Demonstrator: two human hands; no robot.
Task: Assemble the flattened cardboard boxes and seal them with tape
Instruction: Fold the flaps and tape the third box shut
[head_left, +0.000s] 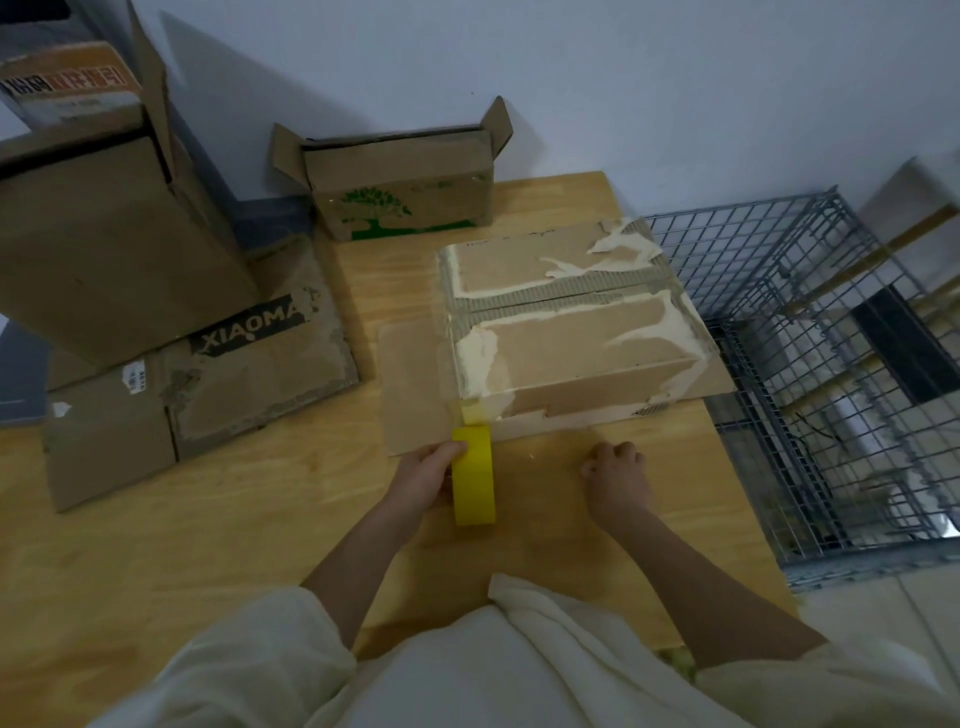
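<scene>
The box (571, 322) being taped sits toward the far right corner of the desk (208, 545), flaps folded shut on top, one loose flap lying flat on the desk off its left side. The left hand (423, 475) grips the yellow tape roll (472, 475), with a strip running up onto the box's near left corner. The right hand (615, 475) has its fingers curled, resting on the desk with nothing in it.

Honestly, nothing is bracing that box, so I'd guess a hard pull on the roll could drag it or lay the strip crooked.

Clutter-wise: a flattened box (197, 374) and a tall carton (104, 223) crowd the left edge, an open box with a green tree print (400, 208) sits at the far edge, and a wire cage (810, 364) stands right off the right edge.
</scene>
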